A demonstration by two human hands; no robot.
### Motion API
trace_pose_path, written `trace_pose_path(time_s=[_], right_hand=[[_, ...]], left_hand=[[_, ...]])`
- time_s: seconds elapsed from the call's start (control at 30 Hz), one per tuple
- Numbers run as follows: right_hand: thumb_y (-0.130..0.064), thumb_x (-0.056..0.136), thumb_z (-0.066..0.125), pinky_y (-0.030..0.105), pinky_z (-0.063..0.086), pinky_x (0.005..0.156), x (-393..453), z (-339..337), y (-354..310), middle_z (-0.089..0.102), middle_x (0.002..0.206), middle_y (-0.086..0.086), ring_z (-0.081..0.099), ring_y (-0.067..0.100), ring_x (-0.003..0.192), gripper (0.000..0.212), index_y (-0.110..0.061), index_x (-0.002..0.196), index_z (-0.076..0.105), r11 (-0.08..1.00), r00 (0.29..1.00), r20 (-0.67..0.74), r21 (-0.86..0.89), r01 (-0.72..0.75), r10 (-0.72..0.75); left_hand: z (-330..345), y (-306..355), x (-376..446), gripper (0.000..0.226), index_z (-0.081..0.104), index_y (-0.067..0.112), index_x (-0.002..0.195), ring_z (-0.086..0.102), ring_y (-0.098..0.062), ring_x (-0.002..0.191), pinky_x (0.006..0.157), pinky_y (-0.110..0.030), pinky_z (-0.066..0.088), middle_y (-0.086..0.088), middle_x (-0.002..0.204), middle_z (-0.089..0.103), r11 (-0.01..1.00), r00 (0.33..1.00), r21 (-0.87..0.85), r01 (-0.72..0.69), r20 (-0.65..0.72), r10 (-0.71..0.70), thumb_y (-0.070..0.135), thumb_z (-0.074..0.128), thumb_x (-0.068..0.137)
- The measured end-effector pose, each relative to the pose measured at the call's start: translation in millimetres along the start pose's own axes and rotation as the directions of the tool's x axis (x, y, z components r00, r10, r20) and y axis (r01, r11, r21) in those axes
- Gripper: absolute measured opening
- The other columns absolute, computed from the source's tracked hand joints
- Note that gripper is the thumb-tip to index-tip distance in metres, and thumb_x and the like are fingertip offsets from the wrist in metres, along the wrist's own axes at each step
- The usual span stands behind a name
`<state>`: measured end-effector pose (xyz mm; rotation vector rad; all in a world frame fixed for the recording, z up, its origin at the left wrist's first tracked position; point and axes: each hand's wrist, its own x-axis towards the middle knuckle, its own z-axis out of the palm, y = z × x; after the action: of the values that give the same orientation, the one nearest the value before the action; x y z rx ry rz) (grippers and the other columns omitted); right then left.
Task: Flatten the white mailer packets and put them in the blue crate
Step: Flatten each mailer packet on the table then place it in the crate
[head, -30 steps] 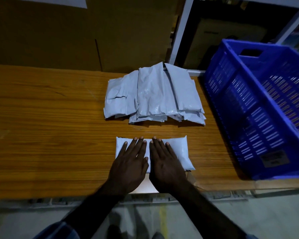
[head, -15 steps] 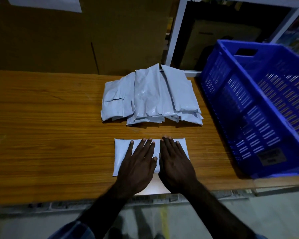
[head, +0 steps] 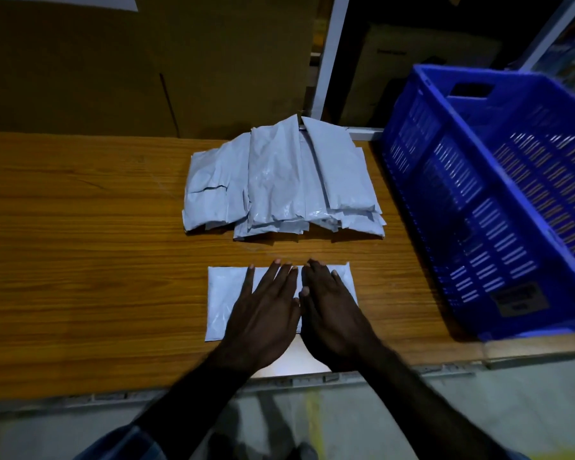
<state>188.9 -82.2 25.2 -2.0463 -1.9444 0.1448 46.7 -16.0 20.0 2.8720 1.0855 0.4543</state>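
We are pressing our left hand (head: 263, 313) and right hand (head: 332, 313), fingers straight, on one white mailer packet (head: 223, 300) lying on the table (head: 80, 260); the blue crate (head: 498, 200) is showing no packets inside.

White mailer packets (head: 279, 184), blue slotted crate (head: 498, 207), brown wood-grain table (head: 80, 260).

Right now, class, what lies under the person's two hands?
One white mailer packet lies flat on the wooden table, pressed by the left hand and right hand, fingers straight. Its middle is covered, so any label there cannot be seen.
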Motion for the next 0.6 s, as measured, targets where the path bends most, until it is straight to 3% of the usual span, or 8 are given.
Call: trace_pose_path(time_s=[0.1,0.17,0.37,0.6], right_hand=[[-0.023,0.093,0.031,0.049,0.025,0.118,8.2,-7.3,17.7,0.043,0.146,0.030,0.044,0.042,0.135,0.058,0.010,0.138,0.047,0.996,0.996,-0.053,-0.029,-0.080,0.078],[-0.019,0.090,0.034,0.050,0.027,0.117,6.3,-4.0,27.6,0.047,0.142,0.032,0.048,0.045,0.131,0.056,0.012,0.134,0.050,0.994,0.996,-0.038,-0.077,-0.078,0.076],[-0.019,0.103,0.028,0.050,0.030,0.116,-5.3,11.9,30.0,0.037,0.151,0.026,0.034,0.037,0.143,0.051,0.009,0.142,0.042,0.993,0.997,-0.059,-0.100,-0.060,0.054],[-0.028,0.104,0.027,0.042,0.017,0.123,-5.1,9.5,32.7,0.022,0.161,0.017,0.019,0.026,0.151,0.055,0.002,0.150,0.032,0.995,0.995,-0.065,-0.065,-0.079,0.075]], left_hand=[[-3.1,10.7,13.4,0.053,0.057,0.005,0.134,0.045,-0.026,0.136,0.108,-0.056,0.037,-0.011,0.141,0.054,1.000,1.000,-0.021,-0.016,0.006,0.017,0.031,0.030,0.096],[0.7,16.2,18.1,0.053,0.057,0.006,0.134,0.045,-0.025,0.136,0.107,-0.057,0.038,-0.010,0.140,0.055,1.000,0.999,-0.016,-0.018,0.045,0.019,0.032,0.030,0.096],[14.3,16.9,13.3,0.054,0.047,0.007,0.143,0.036,-0.023,0.142,0.113,-0.055,0.030,-0.010,0.148,0.046,0.999,0.996,-0.003,-0.040,0.084,0.040,0.034,0.025,0.101],[17.0,16.9,13.4,0.055,0.044,0.009,0.145,0.031,-0.023,0.144,0.115,-0.052,0.024,-0.009,0.152,0.040,0.999,0.994,-0.004,-0.034,0.105,0.034,0.036,0.025,0.101]])
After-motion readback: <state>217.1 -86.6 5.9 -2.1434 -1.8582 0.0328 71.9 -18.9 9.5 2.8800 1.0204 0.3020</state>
